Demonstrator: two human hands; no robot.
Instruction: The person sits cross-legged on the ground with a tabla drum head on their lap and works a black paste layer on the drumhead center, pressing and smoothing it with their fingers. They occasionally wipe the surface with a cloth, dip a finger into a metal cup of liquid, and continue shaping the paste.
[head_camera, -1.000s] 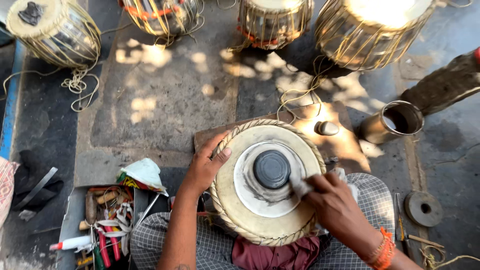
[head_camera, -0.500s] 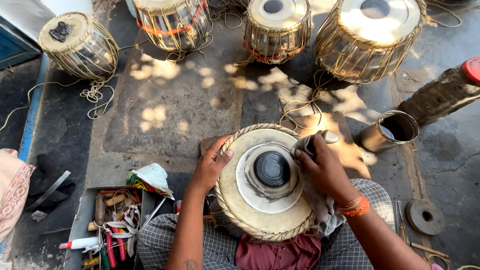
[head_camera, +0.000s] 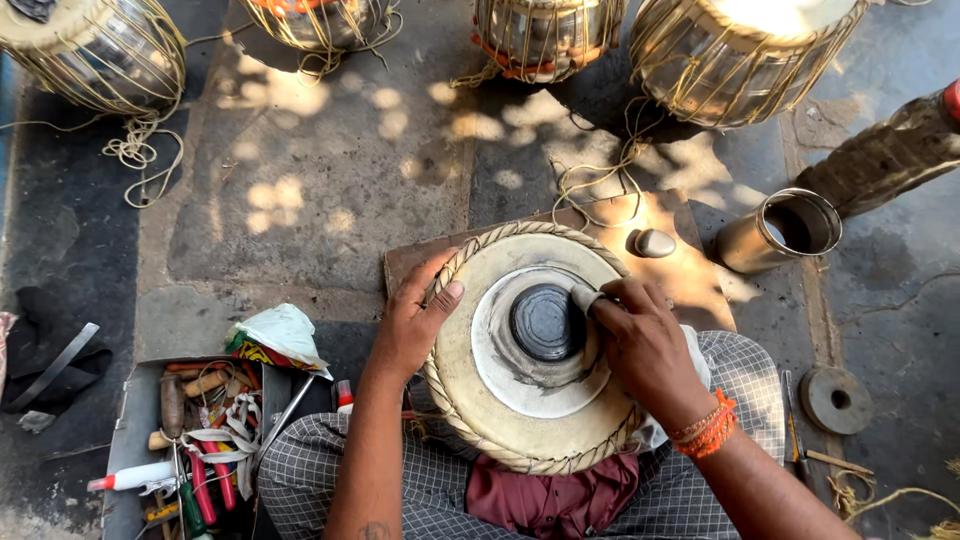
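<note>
The person sits cross-legged in checked cloth, with a round drum resting on the lap, its pale skin facing up, a braided rim around it and a black disc at its centre. The left forearm rises from the bottom edge, and the left hand lies curled over the drum's left rim, thumb on the skin and fingers wrapped down over the braid, holding the drum steady. The right forearm comes in from the lower right, with orange thread bands at the wrist. The right hand is closed with bent fingers around a small pale stone, whose tip touches the right edge of the black disc.

To the left of the knee a metal toolbox sits on the floor, holding red-handled tools and a white tube; a crumpled white plastic bag with a coloured patterned edge lies on its far corner. To the right of the knee lies a small dark metal ring.

Beyond the drum a flat board lies on the stone floor with a smooth grey pebble on it. Just right of it stands an open metal cup. Farthest off, four rope-laced drum bodies stand in a row along the top edge, loose cord trailing from them.
</note>
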